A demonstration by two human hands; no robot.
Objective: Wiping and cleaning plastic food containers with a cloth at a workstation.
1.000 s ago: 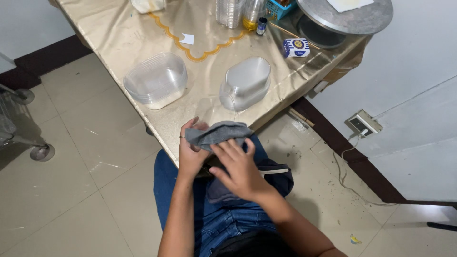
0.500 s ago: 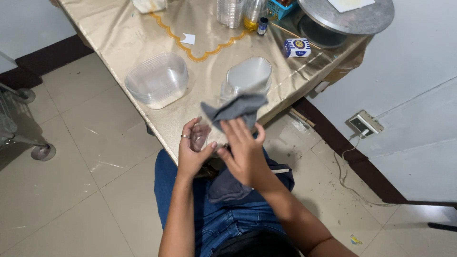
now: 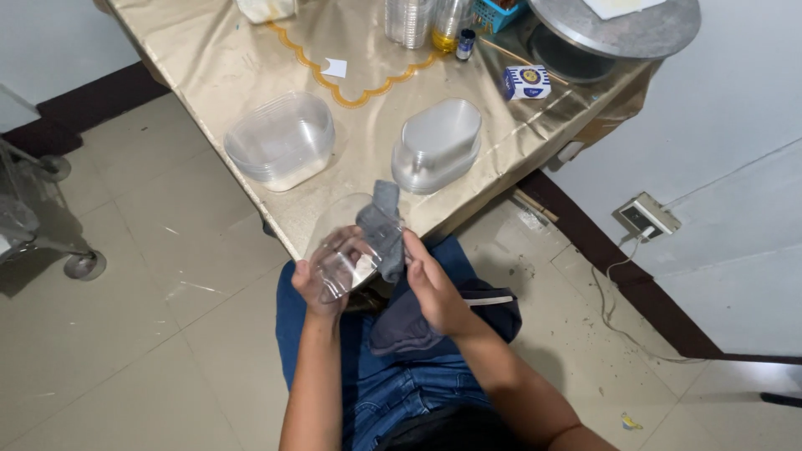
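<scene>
Now the grey cloth (image 3: pixel 380 227) is down inside the clear plastic tub (image 3: pixel 347 250); a moment ago it was lifted up over the table edge, and a second ago it lay bunched flat across both hands. The left hand (image 3: pixel 322 284) is curled under the tub and holds it tipped on its side, just in front of the gold table (image 3: pixel 251 75). The right hand (image 3: pixel 434 288) pinches the cloth and pushes it into the tub's open mouth. So the wiping looks like it is going on right now, not finished.

Some things are hard to see. The tub is see-through, so its rim is faint and I cannot tell where it ends. The right fingertips are tucked behind the cloth. A dark cloth (image 3: pixel 418 321) lies on the lap, partly under the right wrist. Two stacks of clear tubs (image 3: pixel 280 142) (image 3: pixel 439 146) sit on the table, well apart from the hands.
</scene>
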